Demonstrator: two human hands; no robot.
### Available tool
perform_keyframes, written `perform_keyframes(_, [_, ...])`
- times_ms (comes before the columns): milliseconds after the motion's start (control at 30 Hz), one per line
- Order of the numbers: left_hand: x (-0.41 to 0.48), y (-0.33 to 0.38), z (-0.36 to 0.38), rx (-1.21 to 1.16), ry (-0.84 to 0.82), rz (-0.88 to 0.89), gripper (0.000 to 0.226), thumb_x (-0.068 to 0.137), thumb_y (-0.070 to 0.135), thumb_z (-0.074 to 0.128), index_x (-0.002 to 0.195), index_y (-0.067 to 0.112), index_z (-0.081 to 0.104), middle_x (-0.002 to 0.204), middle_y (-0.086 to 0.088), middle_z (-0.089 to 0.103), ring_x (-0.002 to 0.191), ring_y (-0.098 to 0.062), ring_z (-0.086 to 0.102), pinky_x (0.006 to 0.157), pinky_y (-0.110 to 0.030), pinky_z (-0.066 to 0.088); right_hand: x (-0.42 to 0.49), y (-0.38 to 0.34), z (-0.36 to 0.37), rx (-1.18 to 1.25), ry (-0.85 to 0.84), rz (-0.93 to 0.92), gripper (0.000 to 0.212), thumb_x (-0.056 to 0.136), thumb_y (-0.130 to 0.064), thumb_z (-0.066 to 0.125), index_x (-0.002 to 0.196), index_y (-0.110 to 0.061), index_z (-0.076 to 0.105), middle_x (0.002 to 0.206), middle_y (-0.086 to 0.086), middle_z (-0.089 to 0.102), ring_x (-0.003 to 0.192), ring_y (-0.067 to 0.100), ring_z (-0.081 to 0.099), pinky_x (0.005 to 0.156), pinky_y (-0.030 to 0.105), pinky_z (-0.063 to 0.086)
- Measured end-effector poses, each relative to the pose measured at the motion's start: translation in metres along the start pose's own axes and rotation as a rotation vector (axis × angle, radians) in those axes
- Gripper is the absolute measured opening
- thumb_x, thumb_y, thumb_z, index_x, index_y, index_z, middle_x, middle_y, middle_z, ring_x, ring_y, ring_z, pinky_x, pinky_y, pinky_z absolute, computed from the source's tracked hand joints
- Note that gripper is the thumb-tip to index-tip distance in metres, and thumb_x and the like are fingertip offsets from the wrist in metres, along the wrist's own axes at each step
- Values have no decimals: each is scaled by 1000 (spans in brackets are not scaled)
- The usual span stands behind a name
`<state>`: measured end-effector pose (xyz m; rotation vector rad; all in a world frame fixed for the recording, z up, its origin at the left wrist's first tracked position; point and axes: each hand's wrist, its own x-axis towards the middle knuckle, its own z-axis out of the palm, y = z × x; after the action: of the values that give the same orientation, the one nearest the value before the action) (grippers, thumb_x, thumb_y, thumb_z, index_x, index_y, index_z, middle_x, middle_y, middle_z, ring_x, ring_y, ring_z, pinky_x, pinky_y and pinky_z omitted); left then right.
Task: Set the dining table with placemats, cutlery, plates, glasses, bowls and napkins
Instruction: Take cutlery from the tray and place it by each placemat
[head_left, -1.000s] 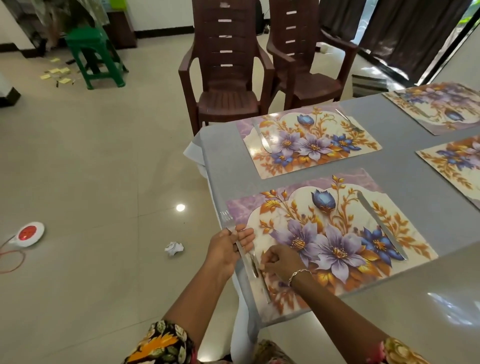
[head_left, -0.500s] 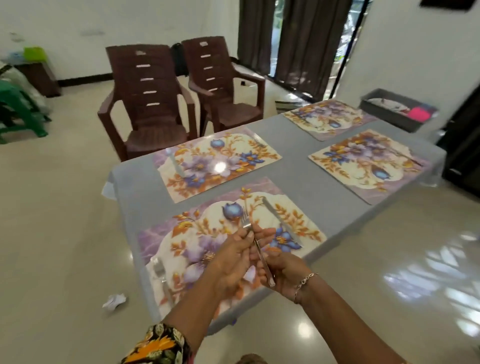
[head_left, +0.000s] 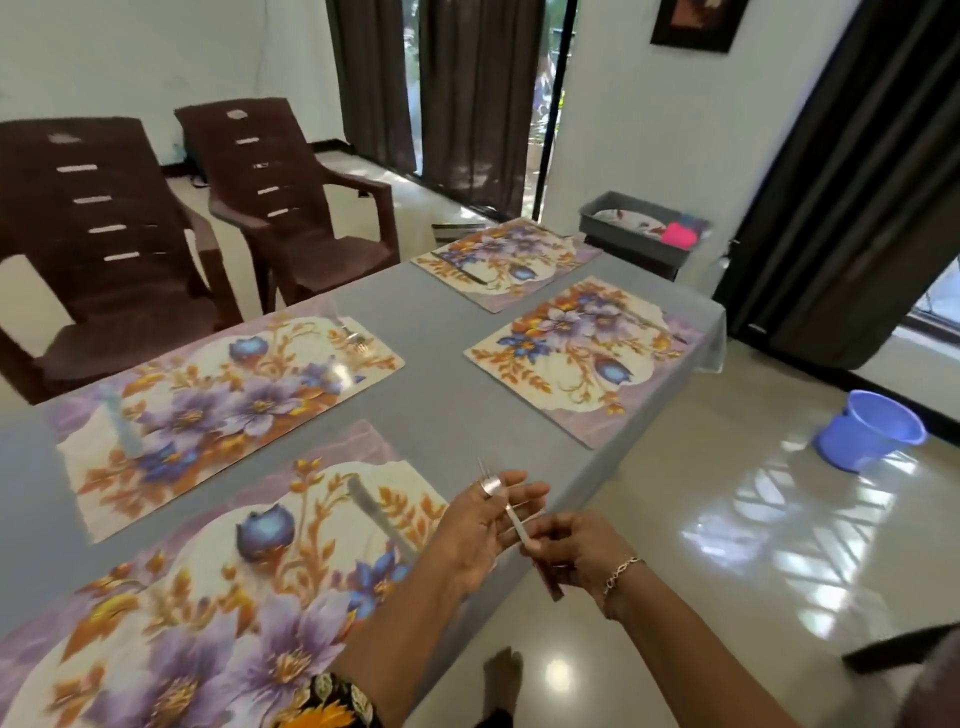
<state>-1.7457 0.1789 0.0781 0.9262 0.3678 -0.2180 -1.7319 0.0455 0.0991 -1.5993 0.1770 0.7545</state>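
Four floral placemats lie on the grey table (head_left: 441, 374). The nearest placemat (head_left: 218, 582) carries a knife (head_left: 375, 512) on its right side. Over the table's near right edge, my left hand (head_left: 480, 527) and my right hand (head_left: 576, 551) together hold a small bunch of forks (head_left: 511, 514), tines pointing up and away. My left hand pinches them near the tines, and my right hand grips the handles. The left far placemat (head_left: 218, 395) has a fork (head_left: 357, 338) and a knife (head_left: 122, 426). The farthest placemat (head_left: 511, 254) also carries cutlery; the right placemat (head_left: 587, 358) looks bare.
A grey tray (head_left: 631, 236) with plates and something pink stands beyond the table's far end. Two brown plastic chairs (head_left: 104, 249) stand along the far left side. A blue bucket (head_left: 872, 436) sits on the glossy floor at right. My foot (head_left: 501, 675) shows below the table edge.
My hands lifted off the near placemat's left edge with forks in them and moved to its right side. The view swung right, showing the table's far end.
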Motion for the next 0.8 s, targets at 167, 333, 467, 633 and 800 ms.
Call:
perform_keyframes(167, [89, 24, 32, 108, 109, -5, 22, 93, 19, 55, 114, 12, 56, 114, -10, 64, 107, -24, 60, 94, -38, 48, 68, -53, -55, -108, 56, -21, 21, 79, 12, 59, 70, -7, 63, 62, 4, 65, 65, 18, 60, 50, 20, 47])
perform_keyframes(333, [156, 55, 41, 318, 265, 74, 37, 90, 20, 60, 125, 14, 49, 120, -5, 56, 105, -16, 55, 87, -26, 44, 134, -92, -101, -121, 121, -4, 22, 76, 16, 60, 68, -5, 62, 52, 2, 60, 52, 13, 54, 45, 17, 45])
perform_keyframes(467, [185, 57, 40, 435, 356, 96, 40, 88, 5, 60, 127, 11, 49, 125, -5, 54, 109, -17, 52, 92, -28, 43, 178, -98, -116, -170, 121, 62, 26, 78, 18, 57, 66, -5, 61, 51, 4, 56, 52, 16, 48, 45, 17, 40])
perform_keyframes(633, [200, 52, 38, 535, 432, 116, 39, 88, 5, 60, 126, 12, 51, 121, -2, 56, 108, -14, 53, 87, -24, 45, 219, -100, -117, -272, 67, 95, 33, 76, 21, 55, 60, -7, 62, 42, -1, 54, 41, 10, 47, 38, 13, 38])
perform_keyframes(800, [205, 48, 37, 643, 518, 163, 32, 88, 3, 61, 114, 19, 53, 122, -1, 57, 113, -13, 52, 97, -29, 45, 241, -100, -114, -387, -15, 87, 33, 76, 21, 55, 61, -7, 62, 40, -3, 52, 42, 11, 45, 41, 16, 39])
